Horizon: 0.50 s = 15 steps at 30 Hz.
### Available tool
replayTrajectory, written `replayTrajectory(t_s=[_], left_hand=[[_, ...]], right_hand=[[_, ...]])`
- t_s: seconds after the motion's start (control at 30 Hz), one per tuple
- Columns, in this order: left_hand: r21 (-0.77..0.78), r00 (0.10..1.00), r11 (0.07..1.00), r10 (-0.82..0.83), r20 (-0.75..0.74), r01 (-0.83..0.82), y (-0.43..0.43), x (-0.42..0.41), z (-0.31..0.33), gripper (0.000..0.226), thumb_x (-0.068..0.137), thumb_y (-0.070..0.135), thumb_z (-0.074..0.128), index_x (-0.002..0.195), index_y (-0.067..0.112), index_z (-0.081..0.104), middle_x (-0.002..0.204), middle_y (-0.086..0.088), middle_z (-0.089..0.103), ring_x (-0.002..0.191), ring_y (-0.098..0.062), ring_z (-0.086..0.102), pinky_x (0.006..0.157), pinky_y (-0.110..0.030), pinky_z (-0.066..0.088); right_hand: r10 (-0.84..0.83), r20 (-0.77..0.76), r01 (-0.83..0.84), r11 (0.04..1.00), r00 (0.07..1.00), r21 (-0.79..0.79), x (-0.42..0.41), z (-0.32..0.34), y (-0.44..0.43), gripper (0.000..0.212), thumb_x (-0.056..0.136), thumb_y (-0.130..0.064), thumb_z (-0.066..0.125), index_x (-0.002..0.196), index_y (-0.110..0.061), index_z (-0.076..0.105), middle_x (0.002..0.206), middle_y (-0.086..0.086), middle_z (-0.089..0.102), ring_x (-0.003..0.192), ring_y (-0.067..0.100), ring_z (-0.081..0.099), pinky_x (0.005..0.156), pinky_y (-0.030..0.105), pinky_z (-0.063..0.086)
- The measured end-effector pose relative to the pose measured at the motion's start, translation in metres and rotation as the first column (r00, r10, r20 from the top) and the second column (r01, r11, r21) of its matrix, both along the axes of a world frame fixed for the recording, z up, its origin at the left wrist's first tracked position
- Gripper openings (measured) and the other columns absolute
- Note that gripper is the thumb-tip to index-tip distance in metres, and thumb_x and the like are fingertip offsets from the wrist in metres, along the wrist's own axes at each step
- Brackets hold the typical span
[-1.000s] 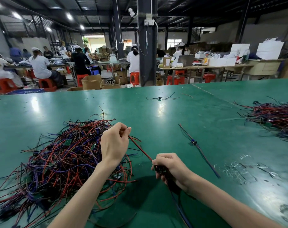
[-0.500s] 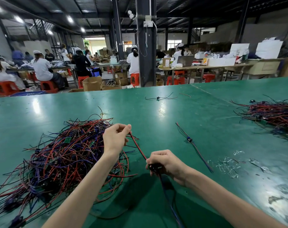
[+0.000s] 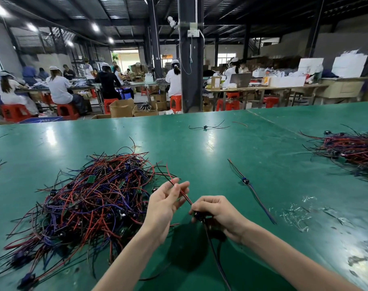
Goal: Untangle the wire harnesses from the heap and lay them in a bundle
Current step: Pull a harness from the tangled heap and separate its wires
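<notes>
Here, left hand (image 3: 166, 204), right hand (image 3: 219, 215) pinching one harness (image 3: 184, 195), heap (image 3: 90, 202) beside.

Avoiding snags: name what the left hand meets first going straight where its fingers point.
Past the left hand, only bare table; farther on, perhaps the small stray harness, depth unclear.

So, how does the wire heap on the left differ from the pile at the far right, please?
The heap is a tangled mound, wires looping every way; the pile lies flatter, wires mostly running one way. The heap sits by the left hand; the pile is cut off by the frame edge. Both hold red, blue and black wires.
</notes>
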<state>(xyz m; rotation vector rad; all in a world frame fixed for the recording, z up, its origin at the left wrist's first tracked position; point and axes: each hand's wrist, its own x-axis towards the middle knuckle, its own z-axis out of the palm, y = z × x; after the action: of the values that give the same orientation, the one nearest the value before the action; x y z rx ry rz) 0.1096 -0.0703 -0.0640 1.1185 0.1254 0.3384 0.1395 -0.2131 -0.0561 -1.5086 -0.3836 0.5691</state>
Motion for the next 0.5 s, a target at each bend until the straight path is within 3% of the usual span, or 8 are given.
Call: replayTrajectory(t_s=[0.17,0.27,0.33,0.4,0.5], left_hand=[[0.101,0.999,0.994,0.043,-0.025,-0.040,0.001,-0.009,-0.004,0.014,0.095,0.006,0.049,0.100,0.006,0.062,0.088,-0.008,0.070,0.076,-0.010,0.065,0.070,-0.018,0.055],[0.121,0.991,0.990,-0.056,-0.119,0.070,-0.010,-0.013,-0.010,0.011,0.093,0.009,0.054,0.096,0.002,0.062,0.083,-0.008,0.068,0.068,-0.011,0.063,0.069,-0.024,0.054],[0.232,0.981,0.962,-0.110,-0.158,0.146,-0.016,-0.015,-0.015,0.010,0.091,0.007,0.058,0.092,0.001,0.065,0.079,-0.008,0.068,0.068,-0.014,0.060,0.070,-0.026,0.050],[0.332,0.976,0.925,-0.133,-0.173,0.185,-0.022,-0.019,-0.019,0.012,0.089,0.004,0.060,0.082,0.005,0.069,0.071,-0.003,0.069,0.063,-0.010,0.060,0.065,-0.021,0.049],[0.337,0.972,0.922,-0.131,-0.195,0.191,-0.027,-0.023,-0.020,0.022,0.086,0.002,0.063,0.068,0.011,0.072,0.066,-0.007,0.069,0.057,-0.013,0.061,0.061,-0.023,0.052]], right_hand=[[0.008,-0.004,-0.008,1.000,1.000,0.025,-0.002,-0.003,0.001,0.016,0.087,-0.011,0.063,0.072,-0.007,0.069,0.063,0.010,0.065,0.049,0.009,0.051,0.040,0.018,0.036],[-0.100,-0.039,0.105,0.983,0.994,0.149,0.003,-0.003,0.002,0.017,0.087,-0.011,0.062,0.073,-0.007,0.071,0.065,0.007,0.065,0.050,0.011,0.056,0.042,0.020,0.042],[-0.170,-0.070,0.181,0.963,0.983,0.198,0.008,-0.002,0.000,0.015,0.087,-0.010,0.062,0.076,-0.004,0.070,0.066,0.007,0.066,0.051,0.010,0.059,0.043,0.020,0.045],[-0.220,-0.059,0.227,0.958,0.974,0.175,0.012,-0.002,-0.003,0.015,0.086,-0.012,0.064,0.074,-0.006,0.072,0.067,0.004,0.067,0.055,0.008,0.060,0.044,0.019,0.045],[-0.250,-0.018,0.251,0.963,0.968,0.096,0.017,-0.004,-0.007,0.018,0.084,-0.019,0.067,0.069,-0.013,0.075,0.069,0.000,0.070,0.060,0.005,0.060,0.046,0.015,0.042]])
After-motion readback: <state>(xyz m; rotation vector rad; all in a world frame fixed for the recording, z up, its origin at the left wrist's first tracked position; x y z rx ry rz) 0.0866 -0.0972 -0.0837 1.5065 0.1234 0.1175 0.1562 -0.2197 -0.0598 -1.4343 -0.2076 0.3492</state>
